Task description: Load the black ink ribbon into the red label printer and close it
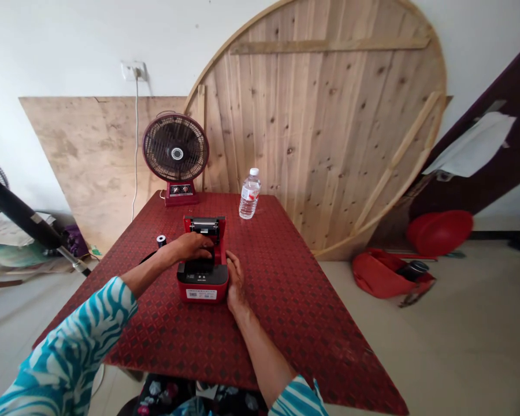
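Left hand point(193, 247) curves over the open red label printer point(202, 287) at mid-tabletop point(268, 300), grip unclear; right hand point(235, 282) lies unclenched against its side; small black roll point(160, 241) near left.

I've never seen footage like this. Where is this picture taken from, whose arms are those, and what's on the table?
The camera is worn on a person's head, looking down at their own arms. The left hand reaches into the open top of a small red printer, and the right hand rests against its side. I can't tell whether either hand holds anything. Also on the red patterned table are a small roll, a plastic water bottle and a red desk fan.
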The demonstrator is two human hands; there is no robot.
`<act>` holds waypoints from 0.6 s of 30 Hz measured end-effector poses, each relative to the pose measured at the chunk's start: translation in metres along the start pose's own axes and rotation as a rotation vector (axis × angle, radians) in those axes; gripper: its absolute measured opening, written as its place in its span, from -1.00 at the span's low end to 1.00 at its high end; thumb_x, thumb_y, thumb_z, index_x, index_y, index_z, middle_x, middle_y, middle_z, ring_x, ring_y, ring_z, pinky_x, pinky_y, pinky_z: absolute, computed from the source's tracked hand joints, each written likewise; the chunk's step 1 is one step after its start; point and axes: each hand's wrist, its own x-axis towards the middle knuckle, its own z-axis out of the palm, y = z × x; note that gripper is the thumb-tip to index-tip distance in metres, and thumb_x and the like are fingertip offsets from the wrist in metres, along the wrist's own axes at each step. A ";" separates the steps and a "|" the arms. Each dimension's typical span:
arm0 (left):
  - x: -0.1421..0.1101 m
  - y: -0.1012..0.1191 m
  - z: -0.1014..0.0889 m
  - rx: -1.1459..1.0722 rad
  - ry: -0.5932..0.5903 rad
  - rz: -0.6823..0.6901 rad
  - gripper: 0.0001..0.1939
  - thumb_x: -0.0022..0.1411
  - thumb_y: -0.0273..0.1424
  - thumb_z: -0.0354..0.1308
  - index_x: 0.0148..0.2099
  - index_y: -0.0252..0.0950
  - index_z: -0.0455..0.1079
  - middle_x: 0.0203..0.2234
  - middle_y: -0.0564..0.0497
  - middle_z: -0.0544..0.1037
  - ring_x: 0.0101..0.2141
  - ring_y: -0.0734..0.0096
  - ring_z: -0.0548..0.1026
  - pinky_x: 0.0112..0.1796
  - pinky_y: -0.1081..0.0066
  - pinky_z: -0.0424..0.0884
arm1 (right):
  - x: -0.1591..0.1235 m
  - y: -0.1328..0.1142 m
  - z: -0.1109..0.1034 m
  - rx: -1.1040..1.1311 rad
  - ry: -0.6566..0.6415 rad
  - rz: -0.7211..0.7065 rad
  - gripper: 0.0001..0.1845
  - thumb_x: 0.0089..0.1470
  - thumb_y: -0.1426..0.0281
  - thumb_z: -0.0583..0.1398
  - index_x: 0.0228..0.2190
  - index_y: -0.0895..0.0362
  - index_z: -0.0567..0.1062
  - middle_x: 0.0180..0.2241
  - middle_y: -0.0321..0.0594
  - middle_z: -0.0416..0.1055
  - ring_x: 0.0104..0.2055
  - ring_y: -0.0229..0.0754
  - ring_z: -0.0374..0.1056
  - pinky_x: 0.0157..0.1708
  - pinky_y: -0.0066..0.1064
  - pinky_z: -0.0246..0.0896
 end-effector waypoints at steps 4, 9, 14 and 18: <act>-0.059 -0.004 0.001 -0.251 0.330 -0.007 -0.67 0.32 -0.23 0.02 0.01 -0.22 0.46 -0.08 -0.03 0.58 -0.12 0.30 0.54 -0.09 0.41 0.40 | 0.000 0.000 0.002 0.026 -0.006 0.021 -0.50 -0.03 0.04 0.22 -0.11 0.07 0.48 -0.15 -0.22 0.52 -0.12 -0.06 0.39 -0.16 -0.28 0.26; -0.100 0.004 0.031 -0.265 0.496 0.060 -0.72 0.27 -0.24 0.13 -0.04 -0.23 0.47 -0.17 -0.05 0.59 -0.14 0.30 0.52 -0.07 0.35 0.40 | -0.001 -0.002 0.004 0.038 0.003 0.014 -0.49 -0.06 0.04 0.24 -0.13 0.07 0.48 -0.16 -0.22 0.52 -0.14 -0.05 0.40 -0.15 -0.26 0.25; -0.085 0.010 0.044 -0.143 0.569 0.108 -0.81 0.30 -0.34 0.10 -0.09 -0.23 0.48 -0.23 -0.05 0.59 -0.19 0.30 0.51 -0.11 0.29 0.37 | -0.004 -0.005 0.005 0.043 0.013 0.026 -0.50 -0.08 0.05 0.24 -0.14 0.07 0.48 -0.20 -0.23 0.53 -0.20 -0.08 0.39 -0.19 -0.28 0.25; -0.077 0.013 0.042 -0.035 0.617 0.185 -0.81 0.35 -0.37 0.04 -0.21 -0.24 0.47 -0.34 -0.02 0.58 -0.27 0.34 0.49 -0.16 0.30 0.32 | -0.003 -0.003 0.004 0.037 -0.001 0.028 -0.51 -0.06 0.06 0.23 -0.13 0.07 0.48 -0.20 -0.25 0.52 -0.19 -0.09 0.39 -0.20 -0.30 0.24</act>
